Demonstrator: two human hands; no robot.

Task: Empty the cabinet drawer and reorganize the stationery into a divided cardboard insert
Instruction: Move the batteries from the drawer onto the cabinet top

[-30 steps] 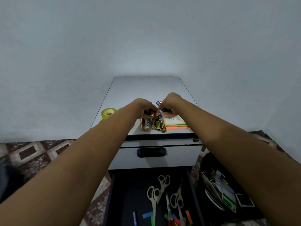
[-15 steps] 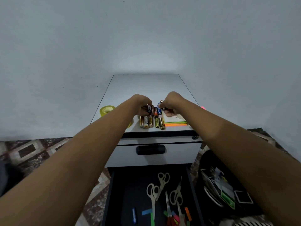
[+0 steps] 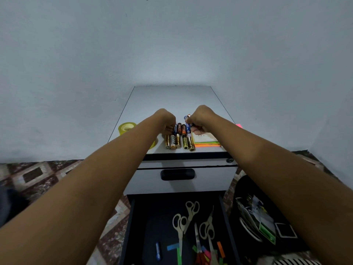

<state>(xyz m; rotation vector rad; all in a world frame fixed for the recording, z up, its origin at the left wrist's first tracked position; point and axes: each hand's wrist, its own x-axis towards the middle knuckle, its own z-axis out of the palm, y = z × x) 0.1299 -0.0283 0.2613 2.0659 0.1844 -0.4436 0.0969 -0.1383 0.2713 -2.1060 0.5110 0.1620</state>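
Emptying looks partway done to me. Batteries [image 3: 179,141] lie in two rows on the cabinet top [image 3: 172,100], beside sticky notes [image 3: 207,139] and a tape roll [image 3: 127,128].

Right hand [image 3: 200,117] is clenched around a few more batteries above the back row. Left hand [image 3: 166,121] is curled at that row's end; I cannot tell whether it grips anything.

Scissors [image 3: 180,226] and paper flags [image 3: 207,254] remain in the open drawer [image 3: 152,213]. No cardboard insert in view.

Pale grey-blue wall [image 3: 172,44], patterned tile floor [image 3: 38,175], cluttered black bag [image 3: 246,188] at right.
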